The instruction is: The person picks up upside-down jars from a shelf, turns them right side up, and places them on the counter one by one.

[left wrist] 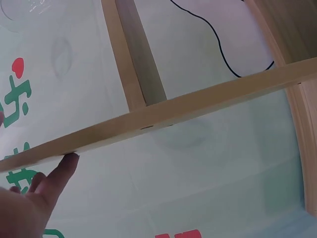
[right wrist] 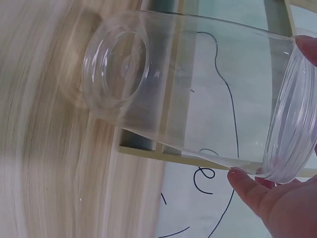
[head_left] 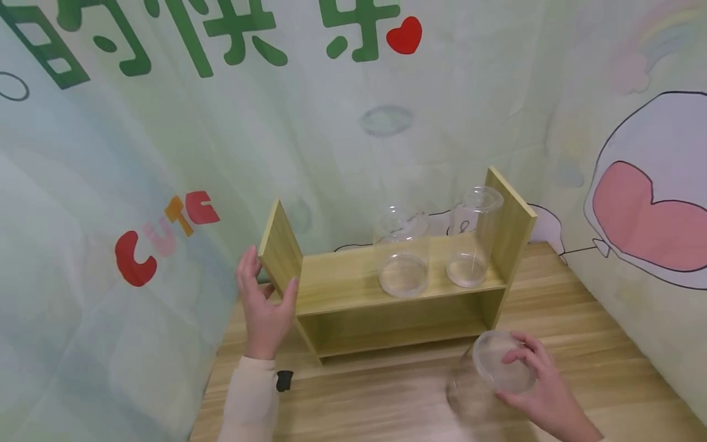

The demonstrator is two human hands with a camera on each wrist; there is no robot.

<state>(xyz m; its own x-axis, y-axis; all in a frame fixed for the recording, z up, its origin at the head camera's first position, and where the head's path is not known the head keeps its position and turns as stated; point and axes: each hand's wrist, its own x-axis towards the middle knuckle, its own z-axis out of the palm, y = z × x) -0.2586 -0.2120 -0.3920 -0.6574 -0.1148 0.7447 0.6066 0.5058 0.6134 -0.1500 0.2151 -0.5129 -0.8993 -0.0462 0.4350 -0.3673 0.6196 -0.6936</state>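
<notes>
A small wooden shelf (head_left: 337, 282) with two levels stands on the table. My left hand (head_left: 267, 313) is at its left side panel (head_left: 282, 242), fingers on the outer side and thumb near the front edge; in the left wrist view a finger (left wrist: 62, 173) touches the panel's edge. My right hand (head_left: 544, 383) grips a clear plastic jar (right wrist: 218, 94) round its lid (right wrist: 292, 114), in front of the shelf's right end. The jar is tilted, with its base low over the table. Two more clear jars, a wider one (head_left: 402, 276) and a narrower one (head_left: 467, 270), stand upright on the upper level.
A small black object (head_left: 284, 380) lies on the wood-grain table (head_left: 353, 405) by the left sleeve. Behind the shelf hangs a printed cloth (head_left: 309, 135), with more cloth along the left and right sides. The right side panel (head_left: 513, 227) rises close to the narrower jar.
</notes>
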